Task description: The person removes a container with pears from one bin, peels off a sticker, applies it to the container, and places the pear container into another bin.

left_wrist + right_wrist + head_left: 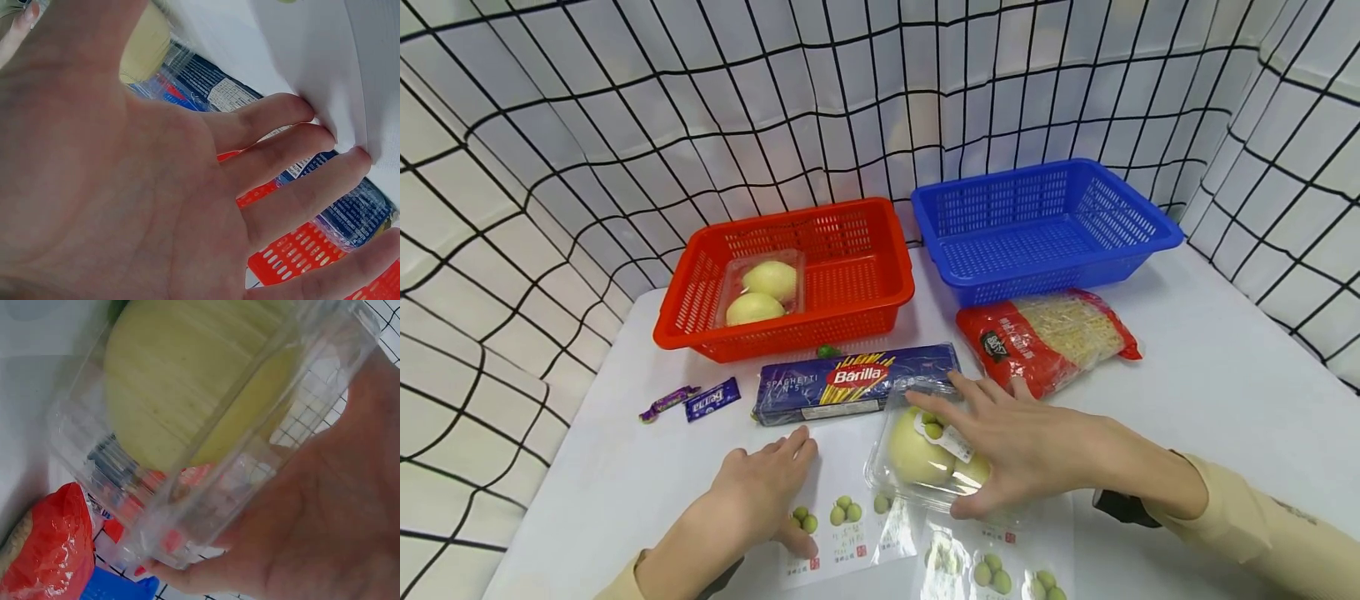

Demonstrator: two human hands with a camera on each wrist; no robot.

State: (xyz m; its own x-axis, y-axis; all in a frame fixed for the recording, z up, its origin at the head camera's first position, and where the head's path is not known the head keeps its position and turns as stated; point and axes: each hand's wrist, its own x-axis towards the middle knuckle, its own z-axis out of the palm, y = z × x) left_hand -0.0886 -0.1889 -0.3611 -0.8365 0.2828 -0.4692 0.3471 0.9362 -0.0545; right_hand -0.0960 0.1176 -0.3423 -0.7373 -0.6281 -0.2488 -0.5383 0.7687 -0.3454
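Observation:
My right hand (1026, 437) grips a clear plastic box (880, 479) from its right side, thumb at the near edge and fingers over the far edge. Inside are pale yellow-green round fruits (917, 454), and a label (951, 442) picturing green fruit is on the lid. In the right wrist view the box wall (206, 425) lies against the palm. My left hand (756, 492) rests at the left edge of a sheet of fruit stickers (850, 542), its fingers extended and spread in the left wrist view. A second sticker sheet (955, 575) lies below the box, partly hidden.
Behind the box lies a blue Barilla spaghetti pack (805, 387). A red basket (790, 325) holds another box of fruit (756, 304); a blue basket (1030, 279) stands to its right. A red noodle bag (1045, 337) and two small wrapped sweets (711, 400) lie nearby. Black netting (850, 112) surrounds the table.

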